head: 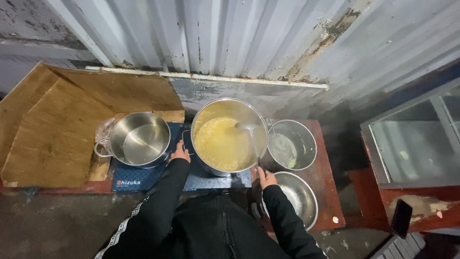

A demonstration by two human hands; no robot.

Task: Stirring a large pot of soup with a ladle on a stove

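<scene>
A large steel pot (pixel 229 106) full of yellow, steaming liquid stands on a dark blue cooktop (pixel 143 178). My left hand (pixel 180 153) rests against the pot's left side, near its handle. My right hand (pixel 266 178) grips the handle of a metal ladle (pixel 247 130) whose bowl sits in the liquid at the pot's right side. Both arms wear black sleeves.
An empty steel pot (pixel 139 140) sits left on the cooktop. Another steel pot (pixel 292 144) and a steel bowl (pixel 298 197) stand on the red table (pixel 327 182) at right. Brown boards (pixel 52 129) lean at left. A corrugated metal wall (pixel 249 38) is behind; a glass cabinet (pixel 417 139) at right.
</scene>
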